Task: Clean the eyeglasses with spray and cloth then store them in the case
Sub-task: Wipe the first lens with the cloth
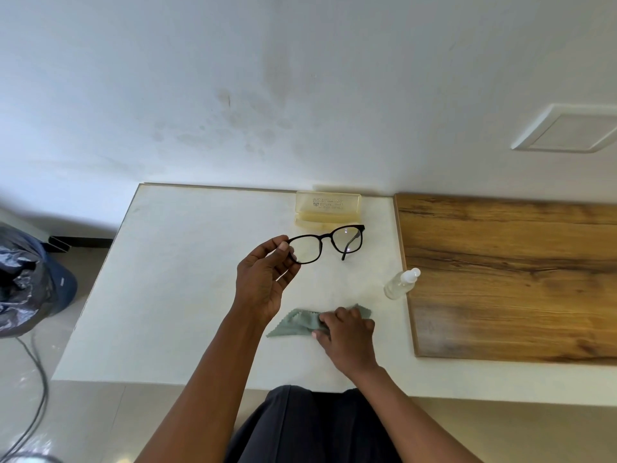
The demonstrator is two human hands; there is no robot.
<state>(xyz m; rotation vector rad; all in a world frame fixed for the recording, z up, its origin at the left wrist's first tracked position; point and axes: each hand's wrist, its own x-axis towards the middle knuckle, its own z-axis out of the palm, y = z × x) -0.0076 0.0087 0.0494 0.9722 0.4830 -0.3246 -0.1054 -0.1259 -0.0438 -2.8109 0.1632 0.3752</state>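
Far left, off the worktop: a crumpled dark plastic bag (23,282) on the floor w/ a grey cable (36,372) trailing below it. White worktop (160,295) runs from there to a wood-grain board (514,275) covering its right part. Left hand (263,282) is raised over the worktop's middle, thumb & fingers pinching the left rim of the black eyeglasses (325,243), held up w/ lenses facing the person, right temple arm hanging down, clear of the surface. Behind the glasses, at the back edge by the wall, a translucent yellowish glasses case (328,208) sits open, lid up. Nearer the front edge, right hand (347,329) rests knuckles-up on the grey-green microfibre cloth (293,324), fingers curled & gripping its bunched right part; cloth's left corner lies flat on the worktop. Right of that, a small clear spray bottle (400,284) w/ white nozzle stands just beside the board's left edge. On the wall, upper right, a white switch plate (567,128).
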